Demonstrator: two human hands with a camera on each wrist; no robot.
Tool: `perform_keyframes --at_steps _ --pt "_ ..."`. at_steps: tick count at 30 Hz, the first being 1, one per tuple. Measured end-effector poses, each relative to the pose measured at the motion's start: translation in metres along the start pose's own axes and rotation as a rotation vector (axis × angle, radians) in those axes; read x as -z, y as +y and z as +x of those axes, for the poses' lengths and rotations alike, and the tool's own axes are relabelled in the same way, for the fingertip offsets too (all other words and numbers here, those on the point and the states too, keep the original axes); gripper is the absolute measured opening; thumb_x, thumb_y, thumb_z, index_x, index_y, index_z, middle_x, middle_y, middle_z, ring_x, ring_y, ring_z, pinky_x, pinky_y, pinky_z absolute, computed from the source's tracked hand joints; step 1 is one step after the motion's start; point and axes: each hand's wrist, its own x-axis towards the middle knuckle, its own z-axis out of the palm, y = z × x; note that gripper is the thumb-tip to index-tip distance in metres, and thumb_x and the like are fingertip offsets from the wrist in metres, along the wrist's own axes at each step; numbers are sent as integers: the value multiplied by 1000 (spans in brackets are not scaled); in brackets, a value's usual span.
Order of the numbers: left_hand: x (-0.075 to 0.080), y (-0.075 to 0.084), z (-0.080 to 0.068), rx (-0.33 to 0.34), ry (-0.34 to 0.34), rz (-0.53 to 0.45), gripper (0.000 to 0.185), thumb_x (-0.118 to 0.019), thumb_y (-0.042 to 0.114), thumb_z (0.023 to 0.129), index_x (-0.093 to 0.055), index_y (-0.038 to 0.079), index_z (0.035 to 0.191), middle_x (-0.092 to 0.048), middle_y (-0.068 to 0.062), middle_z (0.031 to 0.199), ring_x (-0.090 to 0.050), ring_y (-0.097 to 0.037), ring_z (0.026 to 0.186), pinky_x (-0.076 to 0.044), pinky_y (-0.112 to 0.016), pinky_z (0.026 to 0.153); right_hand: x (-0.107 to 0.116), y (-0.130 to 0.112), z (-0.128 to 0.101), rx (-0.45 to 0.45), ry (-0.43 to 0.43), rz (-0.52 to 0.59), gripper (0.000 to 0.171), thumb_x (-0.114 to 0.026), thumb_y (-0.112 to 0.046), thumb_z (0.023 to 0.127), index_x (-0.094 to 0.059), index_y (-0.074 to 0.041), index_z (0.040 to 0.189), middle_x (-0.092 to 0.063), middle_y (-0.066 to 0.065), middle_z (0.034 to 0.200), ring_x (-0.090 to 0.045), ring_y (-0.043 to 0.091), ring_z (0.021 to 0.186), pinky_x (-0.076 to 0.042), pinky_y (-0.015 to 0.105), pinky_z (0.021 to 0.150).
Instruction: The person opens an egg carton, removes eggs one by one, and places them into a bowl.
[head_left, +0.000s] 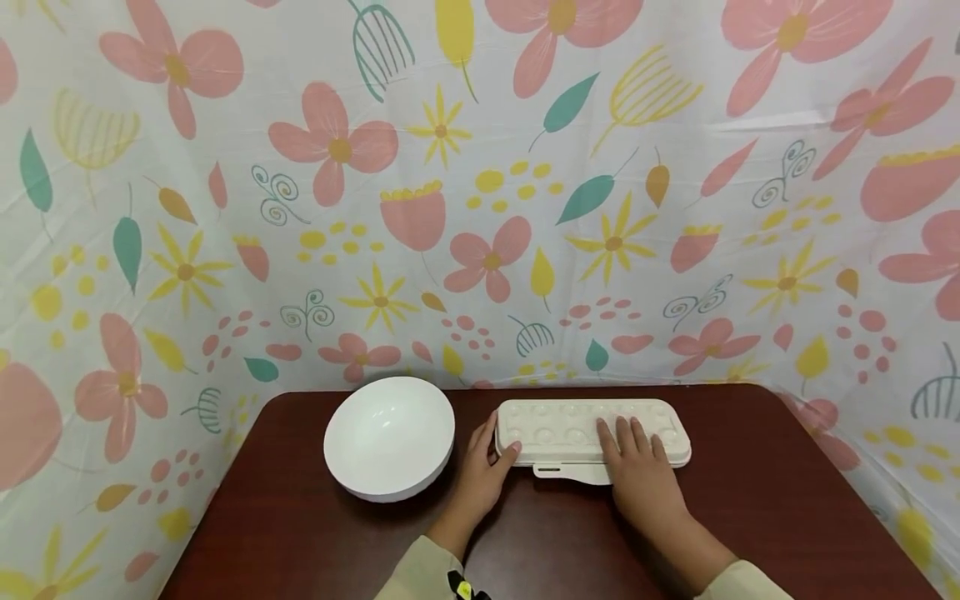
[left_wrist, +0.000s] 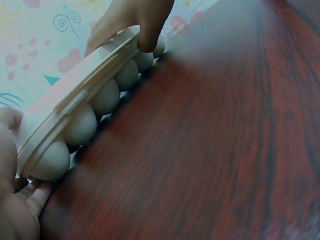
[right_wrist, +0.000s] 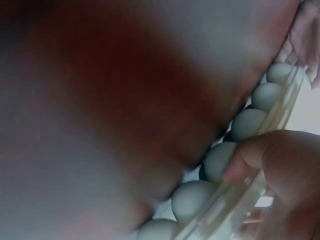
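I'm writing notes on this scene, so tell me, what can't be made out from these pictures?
Inside of the white container: hidden by its top, head view.
Patch of that top under the right hand: covered by the hand, head view.
Underside of the bowl: hidden by its own wall, head view.
Grain of the tabletop: blurred, right wrist view.
Black-and-yellow item by the left sleeve: cut off by the bottom edge, head view.

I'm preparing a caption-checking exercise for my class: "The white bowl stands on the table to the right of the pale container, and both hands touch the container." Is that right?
Not quite: the white bowl stands to the left of the pale container, as the head view shows. The left hand and right hand do touch the container.
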Motion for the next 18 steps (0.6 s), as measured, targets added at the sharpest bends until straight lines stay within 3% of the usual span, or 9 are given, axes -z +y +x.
perform_keyframes --at_steps 5,11,18 --pt "-1 0 -1 6 1 5 80 -62 48 98 -25 16 162 -34 -13 160 -38 -29 146 -45 -49 111 0 8 -7 -73 21 60 89 -82 -13 68 -43 2 147 -49 35 141 -46 53 134 -39 69 104" --pt "-2 1 -1 9 13 9 80 -61 49 98 -26 15 161 -35 -14 159 -40 -29 144 -46 -47 111 10 26 -14 -140 37 80 90 -82 -16 68 -44 6 145 -49 38 139 -46 57 131 -39 72 102" --pt "-2 0 -1 -4 21 11 79 -60 49 99 -27 13 161 -36 -16 158 -41 -31 144 -46 -49 111 18 52 -22 -248 -118 160 102 -87 -23 71 -30 16 147 -42 42 141 -41 61 128 -38 74 98"
